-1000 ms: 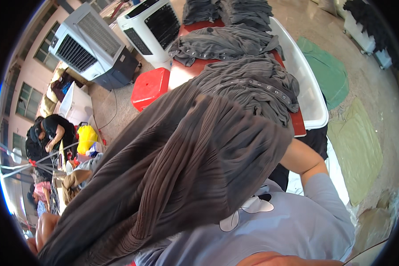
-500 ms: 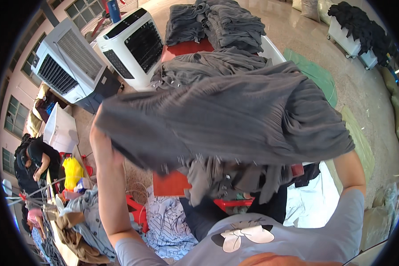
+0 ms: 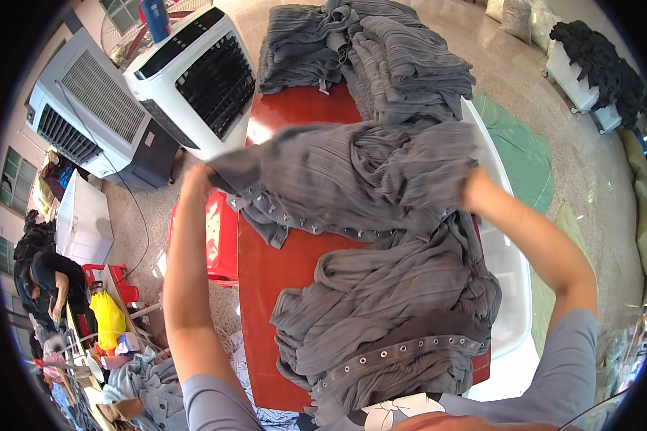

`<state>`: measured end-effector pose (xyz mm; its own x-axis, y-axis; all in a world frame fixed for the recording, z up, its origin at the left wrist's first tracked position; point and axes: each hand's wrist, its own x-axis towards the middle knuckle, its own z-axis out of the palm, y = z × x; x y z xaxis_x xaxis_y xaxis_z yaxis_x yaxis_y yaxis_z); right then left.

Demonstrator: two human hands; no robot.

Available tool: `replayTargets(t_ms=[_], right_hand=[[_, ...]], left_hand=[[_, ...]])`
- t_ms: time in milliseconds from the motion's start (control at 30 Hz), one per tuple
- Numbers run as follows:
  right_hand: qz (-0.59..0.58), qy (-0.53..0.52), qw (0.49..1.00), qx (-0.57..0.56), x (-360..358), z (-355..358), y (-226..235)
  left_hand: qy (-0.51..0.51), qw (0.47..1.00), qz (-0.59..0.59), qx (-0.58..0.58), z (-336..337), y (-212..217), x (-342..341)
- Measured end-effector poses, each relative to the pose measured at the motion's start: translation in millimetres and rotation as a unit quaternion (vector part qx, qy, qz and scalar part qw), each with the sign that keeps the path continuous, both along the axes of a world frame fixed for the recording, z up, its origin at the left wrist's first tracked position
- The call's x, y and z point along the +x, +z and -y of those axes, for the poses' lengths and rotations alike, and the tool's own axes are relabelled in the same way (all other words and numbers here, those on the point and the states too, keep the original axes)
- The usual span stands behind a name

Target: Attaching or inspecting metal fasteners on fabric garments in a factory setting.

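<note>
A dark grey pleated garment [image 3: 323,161] is stretched between my hands over the middle of the red-brown table [image 3: 277,269]. Small metal fastenings run along its near edge. My left hand [image 3: 203,176] is closed on its left end, and my right hand [image 3: 473,188] grips the right end; cloth hides most of the fingers on both. Closer to me lies a heap of similar grey garments [image 3: 381,294], one showing a dark band with metal eyelets. Beyond the held cloth, at the far end, sit a left stack [image 3: 295,50] and a right stack [image 3: 410,68] of folded grey garments.
A white tub [image 3: 514,302] runs along the table's right side, with green sheeting [image 3: 514,151] on the floor beyond. Left stand a red stool [image 3: 221,241] and two air coolers, one white [image 3: 190,79], one grey [image 3: 97,108]. A person [image 3: 57,284] bends over at far left.
The garment has moved away from me and down toward the table, its spread width now gathered narrower. My hands have come closer together. The near heap and more of the tabletop now show.
</note>
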<state>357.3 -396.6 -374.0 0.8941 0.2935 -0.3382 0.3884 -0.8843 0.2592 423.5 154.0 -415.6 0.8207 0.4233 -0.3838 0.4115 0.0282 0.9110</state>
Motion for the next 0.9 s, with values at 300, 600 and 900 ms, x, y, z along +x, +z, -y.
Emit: replayTargets(t_ms=[300, 600, 900], right_hand=[[-0.133, -0.047, 0.946, 0.293, -56, 5, 50], [-0.055, -0.244, 0.466, 0.849, -34, -145, -55], [-0.059, -0.189, 0.48, 0.855, -35, -139, -115]], left_hand=[[-0.072, 0.769, 0.189, 0.606, 136, -1, -25], [-0.231, 0.762, 0.437, 0.419, 309, 86, 3], [-0.273, 0.564, 0.511, 0.589, 420, 89, 136]])
